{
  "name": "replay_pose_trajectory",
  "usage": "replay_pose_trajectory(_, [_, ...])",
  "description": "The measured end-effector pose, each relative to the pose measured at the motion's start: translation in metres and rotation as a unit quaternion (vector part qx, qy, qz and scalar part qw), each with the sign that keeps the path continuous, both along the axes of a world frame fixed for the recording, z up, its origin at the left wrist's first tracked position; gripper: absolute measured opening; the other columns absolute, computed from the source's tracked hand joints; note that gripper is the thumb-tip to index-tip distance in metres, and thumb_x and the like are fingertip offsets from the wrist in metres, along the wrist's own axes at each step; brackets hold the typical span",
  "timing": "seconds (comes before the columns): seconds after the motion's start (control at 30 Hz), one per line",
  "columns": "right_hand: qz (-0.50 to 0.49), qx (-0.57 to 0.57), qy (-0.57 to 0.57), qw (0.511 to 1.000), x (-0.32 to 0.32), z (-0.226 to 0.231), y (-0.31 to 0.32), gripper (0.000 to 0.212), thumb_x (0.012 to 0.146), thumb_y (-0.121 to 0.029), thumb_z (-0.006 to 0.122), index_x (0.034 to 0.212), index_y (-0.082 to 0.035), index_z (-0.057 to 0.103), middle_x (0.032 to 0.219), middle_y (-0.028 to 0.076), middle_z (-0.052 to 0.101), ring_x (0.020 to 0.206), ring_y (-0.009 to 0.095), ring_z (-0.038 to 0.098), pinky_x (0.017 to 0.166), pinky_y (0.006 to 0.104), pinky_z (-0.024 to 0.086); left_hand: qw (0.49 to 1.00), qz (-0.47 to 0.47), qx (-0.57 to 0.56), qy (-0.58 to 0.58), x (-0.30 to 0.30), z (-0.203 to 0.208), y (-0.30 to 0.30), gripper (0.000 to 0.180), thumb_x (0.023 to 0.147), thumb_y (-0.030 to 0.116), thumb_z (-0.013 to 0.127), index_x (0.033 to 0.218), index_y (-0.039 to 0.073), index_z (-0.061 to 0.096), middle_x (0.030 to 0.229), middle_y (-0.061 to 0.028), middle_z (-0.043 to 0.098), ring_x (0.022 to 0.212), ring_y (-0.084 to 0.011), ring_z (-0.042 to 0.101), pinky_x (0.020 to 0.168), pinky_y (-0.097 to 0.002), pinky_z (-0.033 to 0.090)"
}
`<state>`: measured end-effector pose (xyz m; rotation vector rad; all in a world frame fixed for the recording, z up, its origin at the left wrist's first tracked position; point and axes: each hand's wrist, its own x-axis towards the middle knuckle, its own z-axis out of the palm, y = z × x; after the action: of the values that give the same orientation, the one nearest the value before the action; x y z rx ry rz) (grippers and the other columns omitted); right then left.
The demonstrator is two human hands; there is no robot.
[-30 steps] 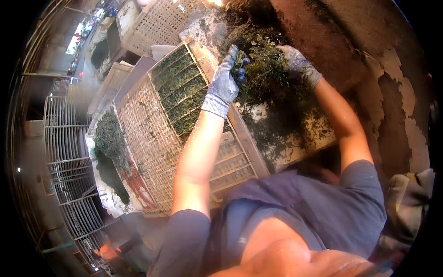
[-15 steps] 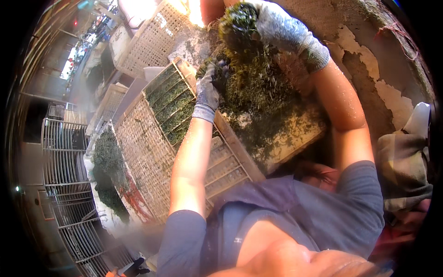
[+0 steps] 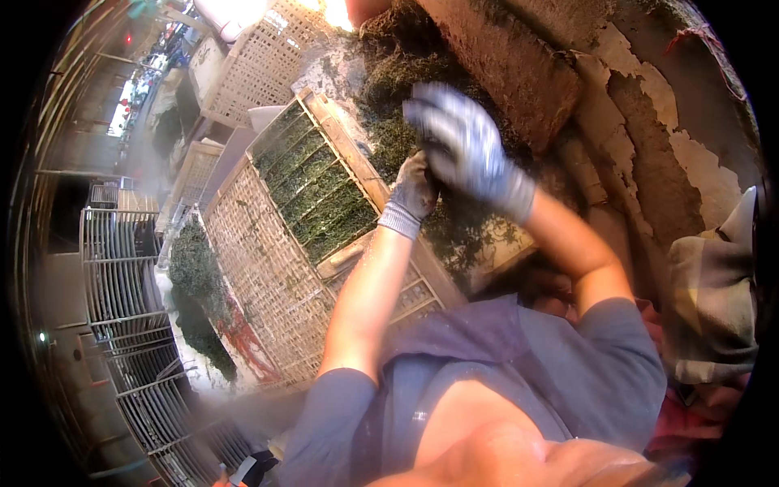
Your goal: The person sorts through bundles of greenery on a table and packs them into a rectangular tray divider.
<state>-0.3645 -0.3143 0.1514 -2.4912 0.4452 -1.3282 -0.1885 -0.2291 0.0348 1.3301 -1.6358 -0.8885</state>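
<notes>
My left hand (image 3: 412,193), in a grey knitted glove, is curled closed beside the slatted frame's edge; what it holds, if anything, is hidden. Smeared by motion, my gloved right hand (image 3: 466,142) is close above it, over the heap of dark green shredded plant matter (image 3: 393,138). No clump shows in it. To the left, a wooden slatted frame (image 3: 369,183) lies tilted on a woven mat. Green shreds (image 3: 329,199) fill its far sections in a layer, and a short wooden bar (image 3: 345,256) lies across at the near end of that layer.
The woven mat (image 3: 251,268) spreads left of the frame. Beyond it, more green shreds (image 3: 195,268) lie on a white surface, near metal racks (image 3: 126,276). Another woven tray (image 3: 256,69) leans at the far side. A peeling wall (image 3: 649,138) borders the right.
The right hand has come down and nearer the left hand; the green clump it held up no longer shows in it. The left hand has shifted right and nearer, uncovering more green-filled sections.
</notes>
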Motion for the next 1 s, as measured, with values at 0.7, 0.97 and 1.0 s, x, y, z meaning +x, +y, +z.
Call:
replay_pose_trajectory(0.7, [0.092, -0.066, 0.08, 0.99, 0.033, -0.071, -0.021, 0.045, 0.089, -0.032, 0.071, 0.131, -0.017, 0.071, 0.144, 0.013, 0.064, 0.148, 0.032, 0.048, 0.13, 0.0518, 0.026, 0.83, 0.168, 0.166, 0.506, -0.005, 0.177, -0.007, 0.036, 0.114, 0.018, 0.045, 0.14, -0.003, 0.058, 0.131, -0.0158, 0.071, 0.094, -0.0098, 0.072, 0.078, -0.0241, 0.063])
replay_pose_trajectory(0.97, [-0.039, -0.074, 0.322, 0.943, 0.058, -0.14, -0.043, 0.044, 0.095, -0.02, 0.06, 0.138, -0.015, 0.065, 0.143, 0.008, 0.065, 0.141, 0.029, 0.052, 0.129, 0.0446, 0.03, 0.874, 0.182, 0.162, 0.42, -0.015, 0.254, -0.005, 0.037, 0.114, 0.021, 0.048, 0.14, -0.003, 0.058, 0.135, -0.0198, 0.069, 0.074, -0.0018, 0.062, 0.059, -0.0171, 0.054])
replay_pose_trajectory(1.0, [-0.024, -0.067, 0.349, 0.934, 0.049, -0.143, -0.034, 0.049, 0.096, -0.021, 0.06, 0.145, -0.016, 0.06, 0.149, 0.008, 0.06, 0.146, 0.029, 0.047, 0.13, 0.0432, 0.029, 0.887, 0.189, 0.153, 0.392, -0.01, 0.262, 0.0, 0.037, 0.114, 0.021, 0.048, 0.14, -0.003, 0.058, 0.136, -0.0196, 0.069, 0.073, -0.0009, 0.06, 0.058, -0.0162, 0.052])
